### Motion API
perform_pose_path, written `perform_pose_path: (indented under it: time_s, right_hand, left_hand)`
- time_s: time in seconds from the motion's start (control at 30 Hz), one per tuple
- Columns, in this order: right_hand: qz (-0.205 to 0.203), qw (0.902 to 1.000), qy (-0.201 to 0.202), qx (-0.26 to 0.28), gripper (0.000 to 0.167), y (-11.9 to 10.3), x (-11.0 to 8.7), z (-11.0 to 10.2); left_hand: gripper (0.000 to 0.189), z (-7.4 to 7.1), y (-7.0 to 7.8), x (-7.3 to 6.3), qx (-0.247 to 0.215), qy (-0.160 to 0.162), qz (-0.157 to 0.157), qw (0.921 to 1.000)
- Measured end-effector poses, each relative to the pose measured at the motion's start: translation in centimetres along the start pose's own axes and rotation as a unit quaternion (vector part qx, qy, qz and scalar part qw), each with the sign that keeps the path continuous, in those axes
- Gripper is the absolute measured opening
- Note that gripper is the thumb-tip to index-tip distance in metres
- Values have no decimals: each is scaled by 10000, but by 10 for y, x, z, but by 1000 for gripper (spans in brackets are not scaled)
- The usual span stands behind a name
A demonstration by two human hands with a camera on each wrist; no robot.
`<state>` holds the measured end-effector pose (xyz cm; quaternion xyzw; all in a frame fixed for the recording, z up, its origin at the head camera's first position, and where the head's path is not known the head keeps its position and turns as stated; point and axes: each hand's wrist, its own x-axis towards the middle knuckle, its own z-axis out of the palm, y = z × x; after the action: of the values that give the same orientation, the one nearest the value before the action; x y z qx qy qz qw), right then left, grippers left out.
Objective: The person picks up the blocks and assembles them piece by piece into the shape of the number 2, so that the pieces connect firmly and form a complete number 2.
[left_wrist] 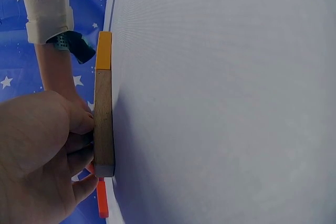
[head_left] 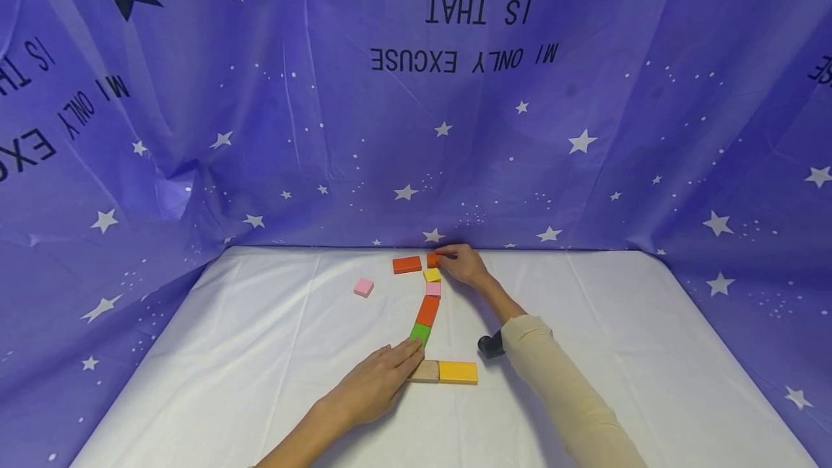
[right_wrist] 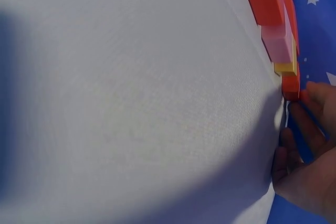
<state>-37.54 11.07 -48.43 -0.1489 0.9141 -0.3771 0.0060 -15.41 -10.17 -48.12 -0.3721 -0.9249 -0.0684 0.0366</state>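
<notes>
A curved row of flat blocks lies on the white cloth. From far to near come a small orange-red block (head_left: 432,260), a yellow one (head_left: 432,275), a pink one (head_left: 433,289), a red one (head_left: 427,310) and a green one (head_left: 420,333). My right hand (head_left: 463,264) pinches the far orange-red block, also visible in the right wrist view. The left hand (head_left: 373,385), fingers nearly straight, rests at the green block and the bare wooden block (left_wrist: 104,121), hiding part of both. Against the wooden block's end sits a yellow-orange block (head_left: 458,373).
Left of the row lie a loose red-orange block (head_left: 406,265) and a loose pink block (head_left: 364,287). A dark device (head_left: 491,345) is worn at the right sleeve. Behind the table's far edge hangs a purple star-printed curtain (head_left: 364,165).
</notes>
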Motion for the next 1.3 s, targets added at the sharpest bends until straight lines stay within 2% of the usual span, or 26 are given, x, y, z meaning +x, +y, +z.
perform_pose_path:
  time_s: [0.43,0.9,1.3]
  right_hand:
    - [74,9999,1,-111,27,-7,-2,5]
    - [395,9988,-19,-297,28,-12,0,10]
    - [435,9984,-99,-356,27,-14,1,8]
  left_hand:
    - [44,1,0,-1,39,148,81,9999]
    - [44,2,0,-1,1,95,29,10000]
    - [45,1,0,0,16,68,29,10000]
